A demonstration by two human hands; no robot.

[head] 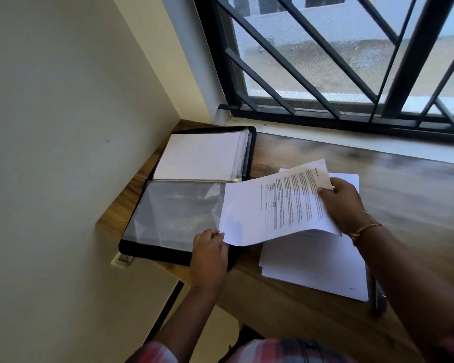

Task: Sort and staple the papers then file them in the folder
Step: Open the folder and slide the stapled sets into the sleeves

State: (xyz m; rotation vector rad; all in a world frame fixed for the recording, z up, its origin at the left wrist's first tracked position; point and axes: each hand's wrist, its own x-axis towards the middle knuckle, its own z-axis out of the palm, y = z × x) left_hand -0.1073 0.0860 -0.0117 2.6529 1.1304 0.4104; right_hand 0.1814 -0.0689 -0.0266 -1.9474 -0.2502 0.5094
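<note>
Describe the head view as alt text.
A person's right hand holds printed pages partly over an open black folder on a wooden desk; the left hand is by their corner. A paper stack lies beneath, by a barred window.

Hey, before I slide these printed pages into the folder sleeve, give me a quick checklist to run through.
1. Folder lies open on the desk: ok.
2. Near sleeve looks empty: ok.
3. Right hand grips the printed pages: ok.
4. Left hand holds the sleeve mouth open: cannot tell.
5. Pages stapled together: cannot tell.
</note>
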